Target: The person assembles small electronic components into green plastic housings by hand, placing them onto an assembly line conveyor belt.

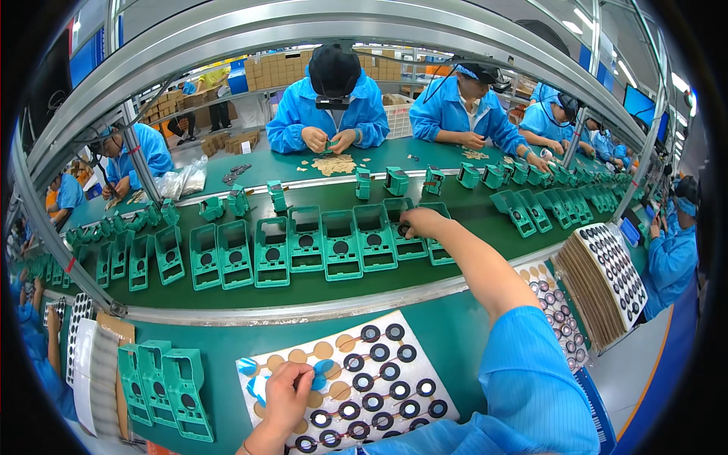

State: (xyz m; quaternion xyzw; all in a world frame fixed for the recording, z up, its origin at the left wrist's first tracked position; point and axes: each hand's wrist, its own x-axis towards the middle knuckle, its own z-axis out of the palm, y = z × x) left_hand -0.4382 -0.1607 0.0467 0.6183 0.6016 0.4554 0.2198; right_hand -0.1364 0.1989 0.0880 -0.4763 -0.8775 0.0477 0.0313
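My right hand (425,221) reaches across to a row of green plastic housings (341,246) on the dark green belt. Its fingers are closed at a round black part (403,230) inside one housing, partly hiding it. My left hand (287,396) is closed in a pinch over a white sheet (425,356), with a thin blue film piece (324,370) at its fingertips. Rows of black rings with pale centres (389,371) and bare tan circles (322,350) cover that sheet. More blue film (247,367) lies by its left corner.
Three green housings (158,388) lie at left beside stacked white sheets (97,371). At right stand a tall stack of sheets (603,265) and a tray of round parts (560,318). A metal rail (303,311) edges the belt. Co-workers in blue (330,106) sit opposite.
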